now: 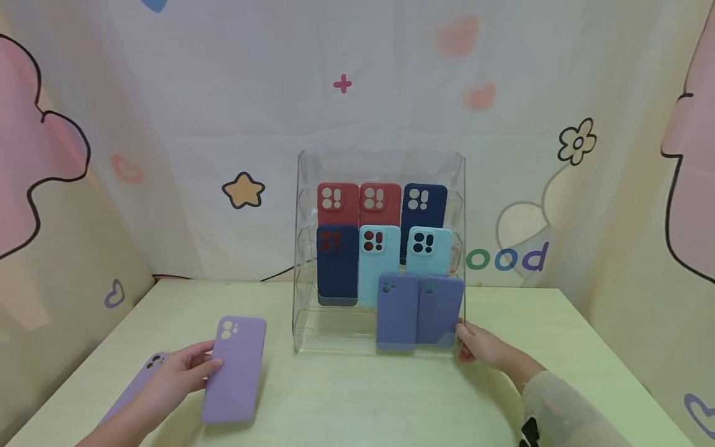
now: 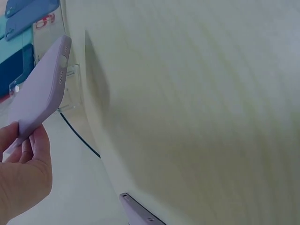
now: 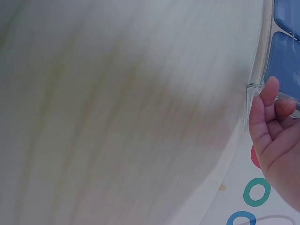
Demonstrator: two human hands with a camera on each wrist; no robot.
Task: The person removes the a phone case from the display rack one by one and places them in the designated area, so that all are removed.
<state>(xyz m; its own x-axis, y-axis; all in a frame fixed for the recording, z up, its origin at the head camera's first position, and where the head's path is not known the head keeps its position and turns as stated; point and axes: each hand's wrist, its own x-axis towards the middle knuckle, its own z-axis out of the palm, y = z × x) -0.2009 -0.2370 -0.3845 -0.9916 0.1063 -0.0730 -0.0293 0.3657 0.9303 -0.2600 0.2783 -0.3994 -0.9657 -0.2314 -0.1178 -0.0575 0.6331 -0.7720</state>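
My left hand (image 1: 175, 379) pinches a lilac phone case (image 1: 237, 372) by its left edge, its back and camera holes facing me, tilted above the table. In the left wrist view, the case (image 2: 40, 89) shows its lower edge with the port opening. Another lilac case (image 1: 131, 388) lies on the table, partly hidden by that hand and forearm. At the lower right side of a clear tiered display rack (image 1: 329, 338), my right hand (image 1: 483, 344) grips the edge with curled fingers. Two blue-violet cases (image 1: 397, 313) (image 1: 439, 313) stand beside it in the lowest tier.
Higher tiers hold two red cases (image 1: 337, 211) (image 1: 385, 214), dark blue cases (image 1: 337, 273) (image 1: 422, 208) and light blue cases (image 1: 373, 261) (image 1: 430, 251). Behind the pale table (image 1: 357, 397) hangs a printed cloth (image 1: 234, 112), with more cloth along both sides.
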